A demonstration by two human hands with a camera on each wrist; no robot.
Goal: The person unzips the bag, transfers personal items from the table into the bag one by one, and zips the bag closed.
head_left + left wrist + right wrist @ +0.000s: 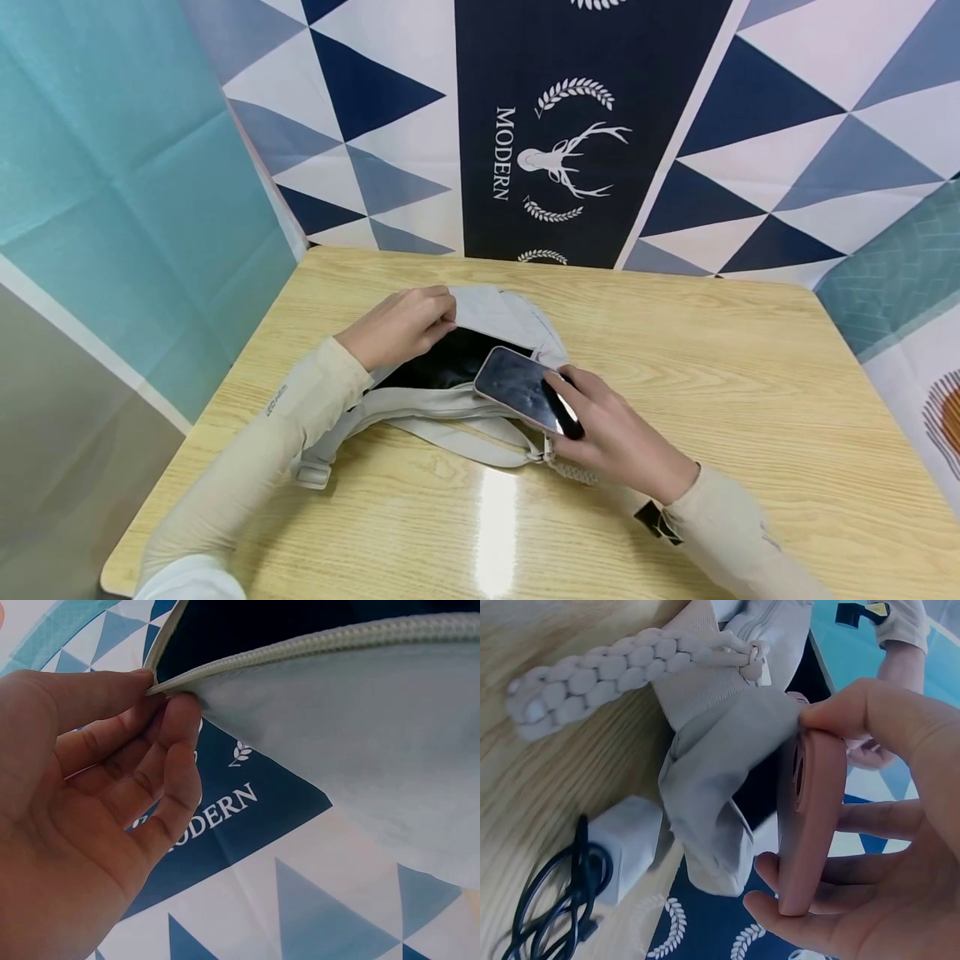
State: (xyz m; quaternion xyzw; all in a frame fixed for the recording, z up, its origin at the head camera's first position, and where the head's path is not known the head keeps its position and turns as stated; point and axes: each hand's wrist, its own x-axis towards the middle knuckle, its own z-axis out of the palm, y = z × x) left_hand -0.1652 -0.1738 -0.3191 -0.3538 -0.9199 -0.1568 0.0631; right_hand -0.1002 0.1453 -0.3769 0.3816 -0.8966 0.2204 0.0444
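A light grey waist bag (pixel 495 307) lies on the table with its zipped mouth wide apart, showing a black lining (pixel 442 362). My left hand (pixel 397 327) pinches the far edge of that mouth; in the left wrist view, thumb and fingertips grip the fabric by the end of the zipper (pixel 315 651). Held by its edges in my right hand (pixel 615 429) is a smartphone (pixel 517 385), screen up, over the near right side of the opening. Its pink case (pixel 817 817) and camera ring show in the right wrist view, close beside the bag's fabric (pixel 712 765).
A braided strap (pixel 604 681) hangs off the bag's right end onto the wooden table (pixel 750 375). Near it in the right wrist view stands a white block (pixel 636 836) with a coiled black cable (pixel 574 881). A patterned cloth (pixel 390 83) rises behind the table.
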